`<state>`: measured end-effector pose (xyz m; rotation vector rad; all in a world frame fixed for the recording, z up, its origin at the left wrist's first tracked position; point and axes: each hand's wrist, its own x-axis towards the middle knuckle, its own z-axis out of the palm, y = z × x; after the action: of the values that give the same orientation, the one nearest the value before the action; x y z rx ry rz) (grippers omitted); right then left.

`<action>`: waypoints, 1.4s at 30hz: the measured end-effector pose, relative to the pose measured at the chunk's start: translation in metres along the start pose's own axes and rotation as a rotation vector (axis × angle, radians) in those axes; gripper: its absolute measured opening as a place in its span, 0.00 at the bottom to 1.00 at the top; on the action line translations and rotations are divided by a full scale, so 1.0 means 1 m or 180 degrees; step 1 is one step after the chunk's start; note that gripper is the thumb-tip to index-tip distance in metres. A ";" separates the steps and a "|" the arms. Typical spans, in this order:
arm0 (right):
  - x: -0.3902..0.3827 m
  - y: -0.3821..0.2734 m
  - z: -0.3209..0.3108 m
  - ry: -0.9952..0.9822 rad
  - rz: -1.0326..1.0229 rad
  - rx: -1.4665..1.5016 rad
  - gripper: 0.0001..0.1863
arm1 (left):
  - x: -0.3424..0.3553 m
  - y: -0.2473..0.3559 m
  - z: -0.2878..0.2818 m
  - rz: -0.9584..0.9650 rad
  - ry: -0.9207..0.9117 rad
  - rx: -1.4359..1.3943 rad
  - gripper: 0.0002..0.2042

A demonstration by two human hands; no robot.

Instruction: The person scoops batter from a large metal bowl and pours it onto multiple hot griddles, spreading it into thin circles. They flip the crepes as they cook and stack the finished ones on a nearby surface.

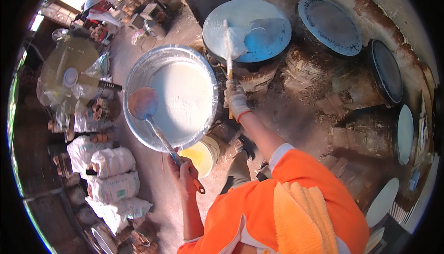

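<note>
Farthest left of the tub (130, 122), and beyond it, another person (95, 0) is small in the view, among clutter. White sacks (115, 184) lie heaped left of the tub and toward its near side. The ladle (143, 102) has its round, worn bowl over the tub's left part, well inside the rim; its shaft slants across the near rim. White liquid (182, 99) lies in the tub, with smears on the inner wall. Just off the near rim, the left hand (184, 175) is closed around the ladle's handle, whose orange end sticks out below the fist. A bucket (212, 154) with something yellow in it stands just beside the tub, at its near right.

Right of the tub, the right hand (237, 99), in a pale glove, is wrapped around the handle of a tool (229, 62). The tool's white-coated upper end is over the griddle (266, 43), at the tub's far right; whether it touches is unclear. White covers much of the griddle, leaving blue bare at its near right. Farther right of the tub are two round pans (329, 25) (387, 71), both tilted.
</note>
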<state>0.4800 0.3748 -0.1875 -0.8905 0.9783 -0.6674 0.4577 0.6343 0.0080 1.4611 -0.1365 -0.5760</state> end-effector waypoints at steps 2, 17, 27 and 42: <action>-0.023 -0.025 -0.027 -0.0416 0.0745 0.1123 0.12 | -0.021 -0.002 -0.009 0.0034 0.0084 -0.0015 0.22; -0.079 -0.077 -0.065 -0.0666 0.0753 -0.0086 0.16 | -0.013 0.047 0.098 -0.1348 -0.3115 -0.0769 0.33; -0.031 -0.136 -0.165 0.0007 0.0961 -0.0536 0.17 | -0.001 0.066 0.185 -0.0371 -0.5315 -0.1189 0.28; -0.028 -0.139 -0.237 -0.1301 0.1043 -0.1630 0.14 | -0.062 0.108 0.264 -0.1366 -0.4017 -0.2024 0.28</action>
<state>0.2425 0.2524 -0.1203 -1.2197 0.9037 0.0594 0.3227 0.4262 0.1609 0.3317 -0.5675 -1.6638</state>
